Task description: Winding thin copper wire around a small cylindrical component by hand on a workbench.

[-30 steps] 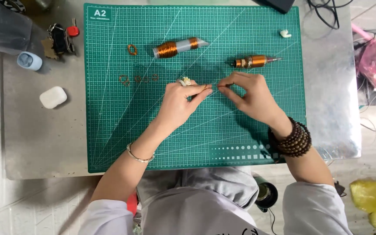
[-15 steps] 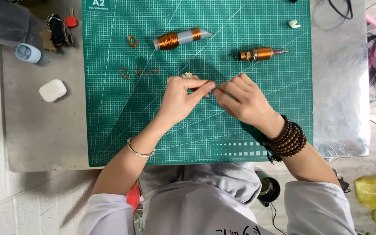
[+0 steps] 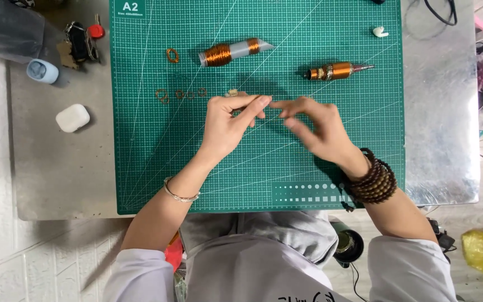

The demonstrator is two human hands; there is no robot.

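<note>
I see left hand (image 3: 227, 126) and right hand (image 3: 314, 128) fingertips meeting over green mat (image 3: 152, 156); pinched item too small to tell. Copper-wound spool (image 3: 230, 51) lies at 12 o'clock.

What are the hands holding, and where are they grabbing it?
It cannot be told. The fingertips of the left hand and right hand pinch together over the green cutting mat, as if on something very thin, but nothing shows between them.

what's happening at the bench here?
A person works over a green cutting mat with bare hands. The left hand and right hand meet fingertip to fingertip at mid-mat, apparently pinching something too fine to make out. Beyond them lie two copper wire spools, with small wire rings to the left.
</note>
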